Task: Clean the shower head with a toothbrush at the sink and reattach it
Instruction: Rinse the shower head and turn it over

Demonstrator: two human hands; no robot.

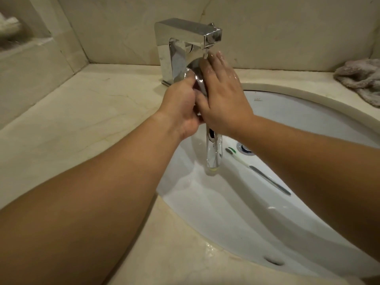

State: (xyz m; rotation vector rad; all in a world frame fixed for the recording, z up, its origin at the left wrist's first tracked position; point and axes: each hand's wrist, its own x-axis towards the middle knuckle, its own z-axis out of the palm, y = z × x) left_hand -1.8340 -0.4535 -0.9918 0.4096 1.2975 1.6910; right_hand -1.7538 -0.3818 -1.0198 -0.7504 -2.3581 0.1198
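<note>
**Shower head rinsed under running tap**

Over the sink (pixel 267 124), the left hand (pixel 181 108) grips the chrome shower head (pixel 198 79), fingers curled round its back and thumb on its rim. The head sits upright beneath the tap (pixel 185 38), between both hands, its handle (pixel 213 153) hanging down into the basin. The right hand (pixel 224 93) lies flat against the head's face, fingers straight and slightly spread, water running over them. A toothbrush (pixel 242 159) lies in the basin near the drain (pixel 244 149). A towel (pixel 362 79) sits on the counter at far right.
</note>
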